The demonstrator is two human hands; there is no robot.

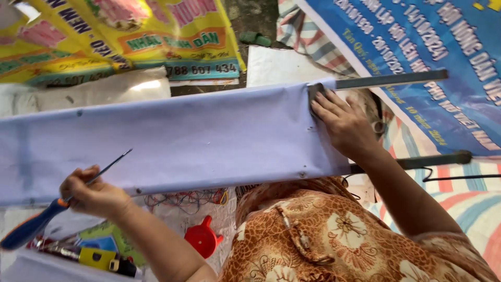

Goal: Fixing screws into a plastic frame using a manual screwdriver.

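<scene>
Left grip [91,194] closes around a blue-handled screwdriver [62,203] at the pale fabric panel's [172,141] near edge; my right hand [342,122] lies flat, open, pressing its far corner beside the metal frame bar [391,79].

Pale lilac fabric panel [172,138], blue-and-orange screwdriver handle [28,227], red funnel [202,239], yellow banner [120,36], blue banner [417,47].

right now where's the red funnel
In the head view the red funnel lies low at centre, below the pale fabric panel, beside the tangle of coloured wires and right of the left hand.
</scene>
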